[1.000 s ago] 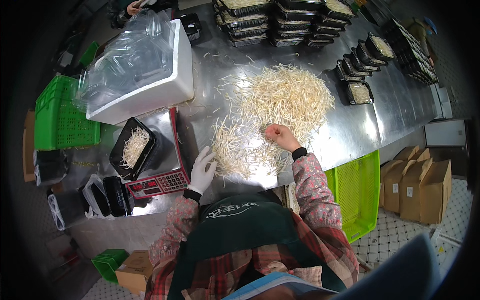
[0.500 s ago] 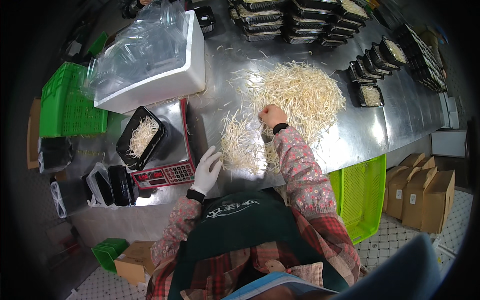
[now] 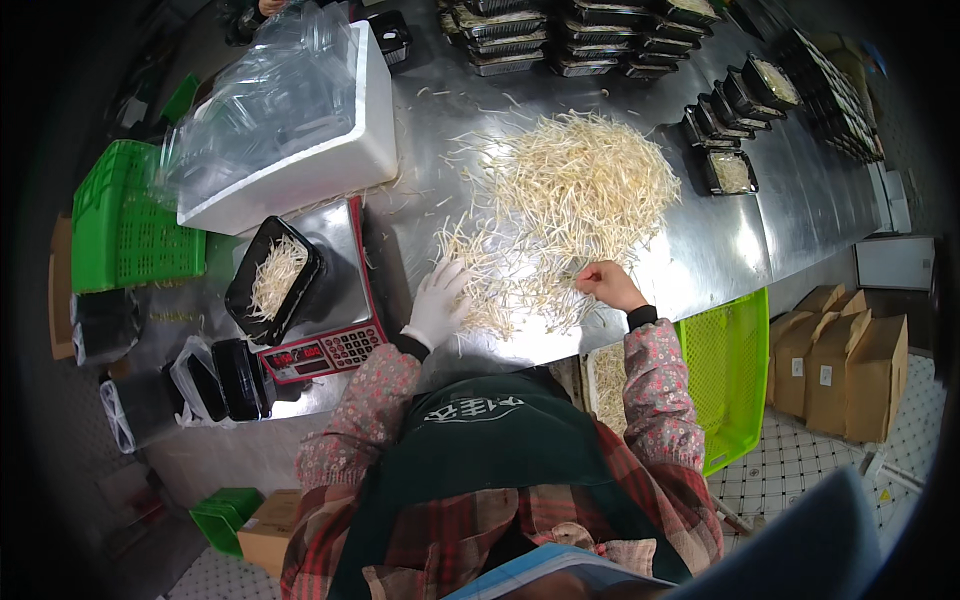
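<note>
A big heap of bean sprouts (image 3: 590, 180) covers the middle of the steel table, with a thinner layer spread toward me. My left hand (image 3: 440, 300), in a white glove, rests at the left edge of that layer, fingers stretched out and touching sprouts. On the layer's right side, my bare right hand (image 3: 612, 286) has thumb and fingertips pinched together; what is between them is too small to make out. Left of my gloved hand stands a red scale (image 3: 352, 345) with a lit display. On it sits a tilted black tray (image 3: 312, 290) partly filled with sprouts (image 3: 278, 278).
Clear lids (image 3: 265, 120) fill a white foam box (image 3: 375, 130) behind the scale. Green crates (image 3: 135, 215) stand at left, beside stacked black trays (image 3: 240, 380). Packed sprout trays (image 3: 590, 40) line the far side. A lime crate (image 3: 725, 380) and cardboard boxes (image 3: 850, 380) are at right.
My right hand has drawn back from the big heap, toward me and to the right. My left hand has moved up and right onto the sprouts. The view has shifted slightly.
</note>
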Available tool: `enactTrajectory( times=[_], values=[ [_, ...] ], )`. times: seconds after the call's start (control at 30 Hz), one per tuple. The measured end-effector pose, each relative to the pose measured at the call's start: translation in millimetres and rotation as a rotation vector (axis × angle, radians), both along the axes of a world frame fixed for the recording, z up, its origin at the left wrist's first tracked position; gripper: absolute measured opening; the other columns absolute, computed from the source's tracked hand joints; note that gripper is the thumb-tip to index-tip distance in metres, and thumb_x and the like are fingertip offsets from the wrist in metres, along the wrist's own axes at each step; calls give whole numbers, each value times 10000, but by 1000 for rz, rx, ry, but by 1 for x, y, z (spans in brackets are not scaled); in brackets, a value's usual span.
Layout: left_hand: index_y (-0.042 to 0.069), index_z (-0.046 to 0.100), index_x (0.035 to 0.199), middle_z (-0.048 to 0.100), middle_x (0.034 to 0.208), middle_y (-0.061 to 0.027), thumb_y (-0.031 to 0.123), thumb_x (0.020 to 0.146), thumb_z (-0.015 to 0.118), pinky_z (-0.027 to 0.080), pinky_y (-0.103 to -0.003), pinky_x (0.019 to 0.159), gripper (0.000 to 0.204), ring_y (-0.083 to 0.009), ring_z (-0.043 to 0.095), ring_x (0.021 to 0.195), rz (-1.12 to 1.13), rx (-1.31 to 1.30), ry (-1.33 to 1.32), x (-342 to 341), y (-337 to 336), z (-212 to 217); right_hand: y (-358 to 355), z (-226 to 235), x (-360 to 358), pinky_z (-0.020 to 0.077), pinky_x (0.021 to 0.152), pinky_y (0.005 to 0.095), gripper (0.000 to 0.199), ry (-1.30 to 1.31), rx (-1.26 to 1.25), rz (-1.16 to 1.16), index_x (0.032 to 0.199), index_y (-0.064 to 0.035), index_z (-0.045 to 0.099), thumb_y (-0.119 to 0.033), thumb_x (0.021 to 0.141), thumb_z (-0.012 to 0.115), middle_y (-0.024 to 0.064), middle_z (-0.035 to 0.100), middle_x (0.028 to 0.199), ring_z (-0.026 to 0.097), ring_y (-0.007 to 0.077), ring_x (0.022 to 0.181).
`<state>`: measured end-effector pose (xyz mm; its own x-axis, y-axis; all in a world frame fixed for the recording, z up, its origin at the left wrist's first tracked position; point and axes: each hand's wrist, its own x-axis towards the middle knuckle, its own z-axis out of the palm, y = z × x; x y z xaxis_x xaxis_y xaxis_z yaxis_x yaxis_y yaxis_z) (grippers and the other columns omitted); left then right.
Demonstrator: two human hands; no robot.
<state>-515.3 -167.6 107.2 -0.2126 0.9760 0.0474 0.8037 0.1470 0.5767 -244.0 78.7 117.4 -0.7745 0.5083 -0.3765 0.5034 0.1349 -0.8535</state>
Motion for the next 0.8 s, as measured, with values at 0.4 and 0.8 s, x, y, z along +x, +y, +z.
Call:
enactTrajectory(
  times=[0.4, 0.8],
  values=[
    [150, 451, 1377, 312, 1506, -116, 409, 870, 572, 203, -621, 1092, 583, -375, 208, 1416, 245, -329, 188, -18, -9, -17, -66, -30, -125, 460, 754, 412, 98, 150, 830, 136, 841, -137, 699, -190, 770, 659, 50, 598, 858, 570, 271, 890],
    [91, 589, 1248, 389, 1459, -171, 245, 858, 633, 297, -457, 1103, 421, -391, 310, 1368, 364, -19, -176, 1, -53, -6, -70, -44, -171, 518, 660, 412, 96, -73, 764, 33, 725, -119, 664, -212, 732, 685, 70, 661, 757, 638, 280, 782]
  ],
)
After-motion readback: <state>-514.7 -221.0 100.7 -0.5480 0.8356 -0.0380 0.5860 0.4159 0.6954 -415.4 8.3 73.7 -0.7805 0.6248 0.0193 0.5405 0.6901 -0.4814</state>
